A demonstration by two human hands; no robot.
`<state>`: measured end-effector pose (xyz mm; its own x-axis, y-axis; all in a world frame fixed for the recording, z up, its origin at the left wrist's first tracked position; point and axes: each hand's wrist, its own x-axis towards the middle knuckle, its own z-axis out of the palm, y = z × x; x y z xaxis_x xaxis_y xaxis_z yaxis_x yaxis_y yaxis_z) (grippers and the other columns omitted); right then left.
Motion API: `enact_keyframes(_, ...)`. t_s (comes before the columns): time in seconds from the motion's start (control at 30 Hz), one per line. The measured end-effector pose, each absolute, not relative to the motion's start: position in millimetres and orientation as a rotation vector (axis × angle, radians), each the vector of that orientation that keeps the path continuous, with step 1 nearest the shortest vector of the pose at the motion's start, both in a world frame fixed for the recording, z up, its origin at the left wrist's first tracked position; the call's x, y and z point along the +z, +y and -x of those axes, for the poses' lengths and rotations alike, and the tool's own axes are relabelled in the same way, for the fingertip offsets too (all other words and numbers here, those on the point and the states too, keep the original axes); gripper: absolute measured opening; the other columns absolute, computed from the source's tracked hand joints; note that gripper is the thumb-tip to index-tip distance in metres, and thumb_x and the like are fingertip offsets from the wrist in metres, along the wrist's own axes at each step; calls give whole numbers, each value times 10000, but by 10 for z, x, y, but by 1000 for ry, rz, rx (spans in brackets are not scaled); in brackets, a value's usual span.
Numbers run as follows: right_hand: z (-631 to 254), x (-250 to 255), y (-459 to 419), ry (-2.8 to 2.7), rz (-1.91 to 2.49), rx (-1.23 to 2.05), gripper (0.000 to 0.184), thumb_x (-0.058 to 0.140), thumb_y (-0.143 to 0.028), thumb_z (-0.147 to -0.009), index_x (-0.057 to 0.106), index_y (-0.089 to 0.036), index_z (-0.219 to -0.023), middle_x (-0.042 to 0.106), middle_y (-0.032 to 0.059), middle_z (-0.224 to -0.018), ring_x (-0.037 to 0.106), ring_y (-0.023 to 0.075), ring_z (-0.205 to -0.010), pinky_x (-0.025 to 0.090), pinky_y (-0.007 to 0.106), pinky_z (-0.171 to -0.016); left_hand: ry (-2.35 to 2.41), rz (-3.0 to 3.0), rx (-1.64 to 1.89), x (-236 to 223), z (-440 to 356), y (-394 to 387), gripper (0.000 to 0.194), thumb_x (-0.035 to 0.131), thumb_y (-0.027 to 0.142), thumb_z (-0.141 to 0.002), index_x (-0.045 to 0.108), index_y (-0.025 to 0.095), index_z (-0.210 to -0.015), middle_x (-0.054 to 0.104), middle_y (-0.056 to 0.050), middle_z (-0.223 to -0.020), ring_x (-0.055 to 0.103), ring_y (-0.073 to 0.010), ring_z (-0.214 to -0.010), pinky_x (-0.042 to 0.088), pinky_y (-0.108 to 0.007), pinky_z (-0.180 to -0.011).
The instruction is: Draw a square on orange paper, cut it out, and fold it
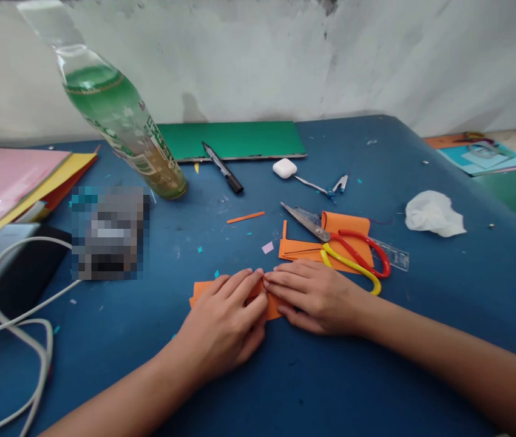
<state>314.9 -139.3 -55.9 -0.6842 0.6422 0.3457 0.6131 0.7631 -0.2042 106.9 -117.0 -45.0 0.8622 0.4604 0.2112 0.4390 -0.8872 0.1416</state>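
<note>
Between my two hands, close to the front of the table, lies a piece of folded orange paper [273,308]. My left hand [228,317] is closed on its left part, fingertips at the upper edge and thumb lower down. From the right, my right hand [318,297] grips the same paper with fingers held together and its thumb below. The fingertips of both hands almost meet, and much of the paper is hidden under them. Just beyond my right hand, scissors [319,232] with red and yellow handles rest on more orange paper [345,222] and a clear ruler [392,254].
A green-labelled bottle [125,121] stands at the back left, near a black marker [223,168] and green board [240,139]. White earphone case [285,168] and crumpled tissue [434,213] lie farther right. A white cable [42,352] loops at left; paper scraps dot the blue table [331,388].
</note>
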Motion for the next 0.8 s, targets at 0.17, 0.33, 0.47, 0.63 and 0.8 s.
enact_keyframes(0.17,-3157,-552,-1408,-2584,949,109,332,437,-226,-872,580,-58,-1120,646,90,-1070,562,227,-971,487,378,-837,632,-2935,259,-410,-1020,-1132,326,436,164,-776,572,103,-1066,551,-165,-1219,518,-295,-1106,471,-446,-847)
enact_keyframes(0.33,-3163,-550,-1413,-2595,960,117,340,422,-232,-882,567,-69,-1143,645,100,-1070,554,223,-993,483,382,-840,612,-2907,337,-422,-986,-1114,371,433,173,-767,565,100,-1106,576,-142,-1202,536,-283,-1096,474,-433,-842)
enact_keyframes(0.47,-3168,-562,-1409,-2591,960,131,343,425,-237,-883,562,-76,-1153,641,93,-1080,552,220,-995,476,378,-854,608,-2866,379,-435,-974,-1105,358,432,192,-774,576,125,-1095,565,-124,-1222,528,-267,-1111,465,-417,-851)
enact_keyframes(0.63,-3173,-575,-1405,-2584,951,139,342,437,-242,-879,566,-62,-1140,641,92,-1079,548,226,-996,475,379,-849,668,-2767,378,-433,-961,-1092,403,428,190,-764,531,112,-1145,554,-118,-1238,514,-248,-1129,450,-410,-869)
enact_keyframes(0.8,-3175,-570,-1416,-2592,961,145,346,435,-244,-882,562,-66,-1151,636,80,-1092,540,226,-1000,467,375,-857,623,-2792,377,-436,-953,-1084,397,431,175,-764,547,124,-1141,562,-98,-1233,524,-255,-1120,459,-413,-848)
